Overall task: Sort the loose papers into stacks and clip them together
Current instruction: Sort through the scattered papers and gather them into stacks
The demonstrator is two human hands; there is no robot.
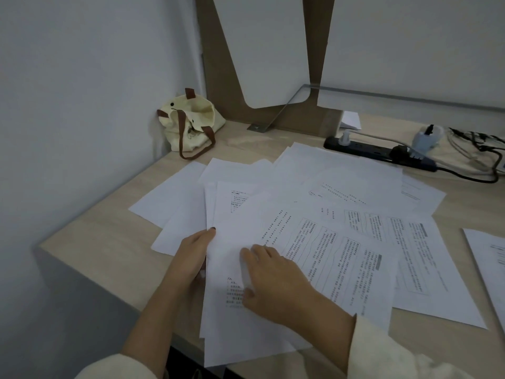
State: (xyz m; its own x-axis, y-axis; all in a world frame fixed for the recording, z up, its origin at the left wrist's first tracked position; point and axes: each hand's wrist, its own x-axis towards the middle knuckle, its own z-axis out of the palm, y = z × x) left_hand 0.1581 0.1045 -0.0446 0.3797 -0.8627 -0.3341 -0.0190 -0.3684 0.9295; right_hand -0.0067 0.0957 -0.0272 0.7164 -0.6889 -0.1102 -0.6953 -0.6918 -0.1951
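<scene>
Pale wood-grain table (109, 242) sat in a corner, its left edge close to a plain white wall (82, 91). Brown board panels (295, 119) with large white rounded panels (262, 50) rose behind the far edge; a clear acrylic divider (410, 101) ran along the right rear.

Loose white printed papers (341, 187) lay fanned and overlapping across most of the table top, some blank side up, some showing dense text and boxed tables. 1 separate sheet (489, 263) lay apart at the right edge.

Left hand (192, 255) gripped the left edge of a near stack of white sheets (232, 324), thumb on top with a dark-painted nail; this stack overhung the front table edge. Right hand (273, 280) rested palm down on the same stack, fingers spread and flat, grasping nothing. Cream sleeves (388, 354) covered both forearms.

Cream canvas tote bag with brown straps (191, 124) slumped in the far left corner. Black power strip (379, 151) with plugs and tangled cables (475, 151) lay along the far right.
</scene>
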